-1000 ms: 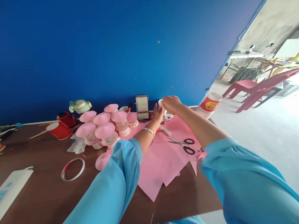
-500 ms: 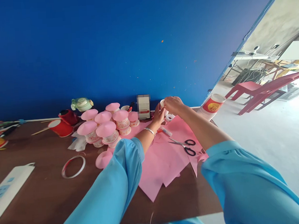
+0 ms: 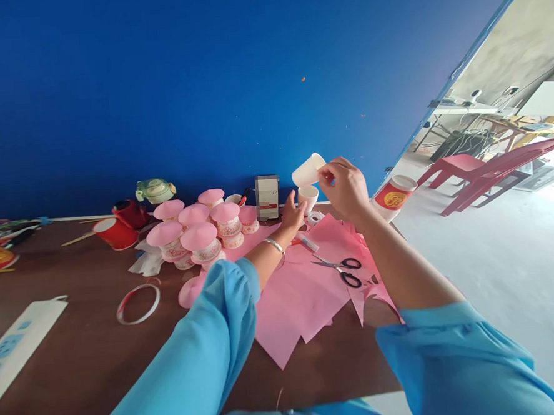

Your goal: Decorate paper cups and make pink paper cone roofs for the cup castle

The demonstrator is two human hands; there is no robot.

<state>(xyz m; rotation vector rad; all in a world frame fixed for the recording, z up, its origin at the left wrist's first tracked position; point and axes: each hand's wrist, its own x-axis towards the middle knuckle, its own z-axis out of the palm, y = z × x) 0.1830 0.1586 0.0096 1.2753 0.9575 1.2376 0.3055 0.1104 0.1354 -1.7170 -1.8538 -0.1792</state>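
Note:
My right hand pinches a white paper cup by its side, holding it tilted in the air. Just below it, another white paper cup stands upright, with my left hand gripping its left side. Beside that lower cup lies a roll of white tape. A glue stick rests on pink paper sheets, and black-handled scissors lie on them farther right. Left of my hands stand several small paper-cup pieces with pink cone tops.
A phone leans against the blue wall. Red paper cups and a green-lidded container are at the back left. A tape ring and a power strip lie left. A cup stack stands at the right edge.
My right hand has risen to the right, lifting a white cup off the one by my left hand. The left hand has barely moved.

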